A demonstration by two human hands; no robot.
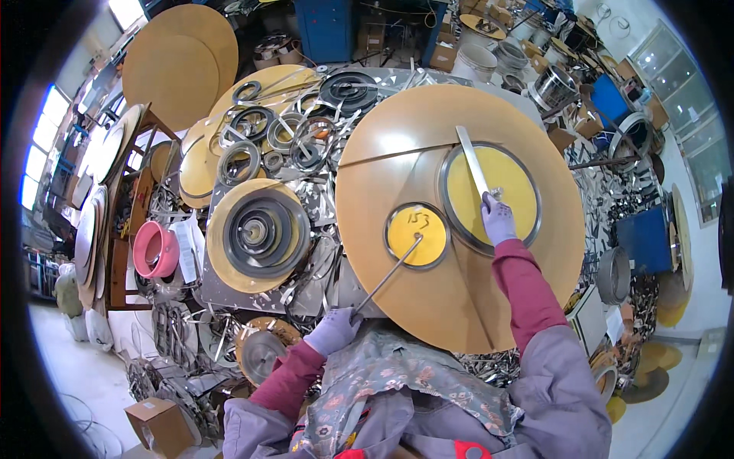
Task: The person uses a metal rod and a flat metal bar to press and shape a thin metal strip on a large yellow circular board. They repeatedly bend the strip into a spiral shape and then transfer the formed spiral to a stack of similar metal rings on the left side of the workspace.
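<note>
A large round tan board (397, 321) lies in front of me. Two yellow discs rest on it, a bigger yellow disc (514, 172) inside a dark metal ring (537, 199) and a smaller yellow disc (405, 246) with handwriting. My left hand (334, 331), gloved in pale purple, is closed round one end of a thin metal rod (386, 277); the rod's other end meets the middle of the smaller disc. Over the bigger disc, my gloved right hand (499, 220) pinches the near end of a flat metal strip (472, 161). Small silvery hardware (496, 192) shows beside its fingertips.
Left of the board, stacked dark rings (287, 229) sit on a round plate (229, 271). Loose metal rings (239, 162) and strips crowd the table behind. A pink bucket (156, 250) stands at the left. Metal scrap (604, 206) is heaped along the right.
</note>
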